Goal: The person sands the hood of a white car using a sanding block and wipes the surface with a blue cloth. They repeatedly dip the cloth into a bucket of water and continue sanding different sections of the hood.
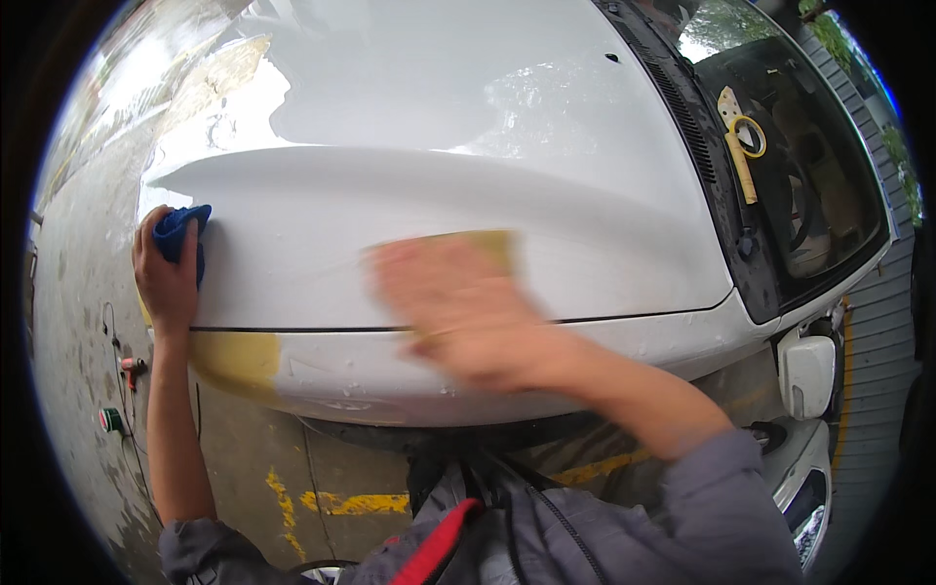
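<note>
A white car hood (322,234) lies in front of me, its near part dull and its far part glossy. My left hand (166,283) rests at the hood's left front edge, its fingers closed on a crumpled blue cloth (175,232). Over the near middle of the hood, my right hand (456,297) is smeared by motion. Under its fingers is a yellowish sheet (502,248) that looks like sandpaper; the palm hides most of it. Below the hood seam, the white fender (507,375) carries a yellowish patch (239,361) at its front and a few water drops.
A ring of yellow tape (749,136) and a yellow-handled tool (741,166) lie on the windshield's lower part. The side mirror (807,375) juts out at right. A red tool (132,369), cords and a green round object (110,419) lie on the floor at left.
</note>
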